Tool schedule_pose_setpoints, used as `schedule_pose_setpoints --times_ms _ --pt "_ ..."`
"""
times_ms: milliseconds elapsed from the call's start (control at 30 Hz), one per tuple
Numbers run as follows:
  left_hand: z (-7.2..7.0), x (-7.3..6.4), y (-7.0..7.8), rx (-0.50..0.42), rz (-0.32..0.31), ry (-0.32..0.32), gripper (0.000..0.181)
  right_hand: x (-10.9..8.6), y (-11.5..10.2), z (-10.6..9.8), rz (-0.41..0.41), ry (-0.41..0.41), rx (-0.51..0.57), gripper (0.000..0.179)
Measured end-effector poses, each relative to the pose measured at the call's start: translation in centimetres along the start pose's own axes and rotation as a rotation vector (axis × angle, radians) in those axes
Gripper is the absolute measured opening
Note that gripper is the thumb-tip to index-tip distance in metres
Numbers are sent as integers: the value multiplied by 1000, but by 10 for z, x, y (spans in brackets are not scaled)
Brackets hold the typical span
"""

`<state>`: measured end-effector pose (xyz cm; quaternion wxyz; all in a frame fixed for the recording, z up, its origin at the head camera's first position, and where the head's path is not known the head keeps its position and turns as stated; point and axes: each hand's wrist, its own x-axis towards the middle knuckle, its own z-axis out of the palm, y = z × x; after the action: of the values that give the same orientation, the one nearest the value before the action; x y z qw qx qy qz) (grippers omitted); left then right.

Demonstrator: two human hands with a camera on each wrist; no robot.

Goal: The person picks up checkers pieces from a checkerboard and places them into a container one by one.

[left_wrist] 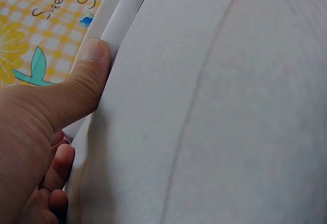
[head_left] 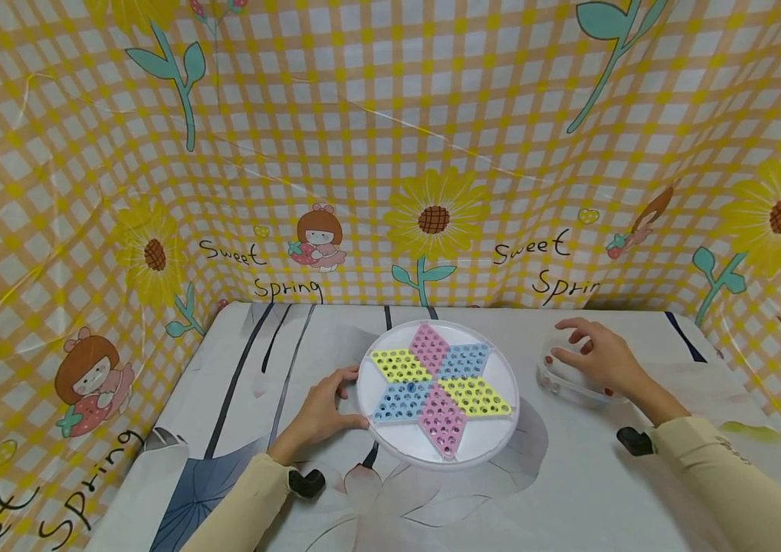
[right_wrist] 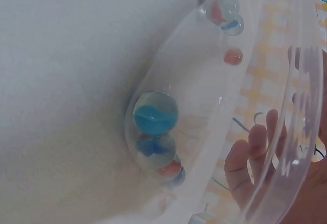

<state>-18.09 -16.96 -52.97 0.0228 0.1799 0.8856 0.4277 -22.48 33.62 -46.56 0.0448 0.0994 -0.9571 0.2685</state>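
Note:
A round white Chinese checkers board (head_left: 390,337) with a pink, blue and yellow star lies on the table. One dark blue marble (head_left: 411,387) sits in the star's left blue section; the left wrist view shows a blue marble (left_wrist: 86,20) past the rim. My left hand (head_left: 321,410) holds the board's left edge, its thumb (left_wrist: 94,55) on the rim and fingers curled beside it. Over a clear plastic container (head_left: 583,392) hovers my right hand (head_left: 600,356), fingers loosely bent and spread, nothing visible between them. Several glass marbles (right_wrist: 156,114) lie along the container's bottom.
The table (head_left: 280,337) has a white cloth with printed flowers and dark stems. A checked yellow curtain (head_left: 362,153) with sunflowers rises behind the table and along both sides. The container stands right of the board, with a gap between them.

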Motion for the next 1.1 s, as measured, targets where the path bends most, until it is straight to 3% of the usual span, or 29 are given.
schedule_pose_setpoints --times_ms 700,1100 --pt "0 2 3 23 -12 2 85 5 -14 -10 -91 -7 38 59" --pt "0 0 2 16 -2 1 83 15 -46 -7 -204 -9 60 61"
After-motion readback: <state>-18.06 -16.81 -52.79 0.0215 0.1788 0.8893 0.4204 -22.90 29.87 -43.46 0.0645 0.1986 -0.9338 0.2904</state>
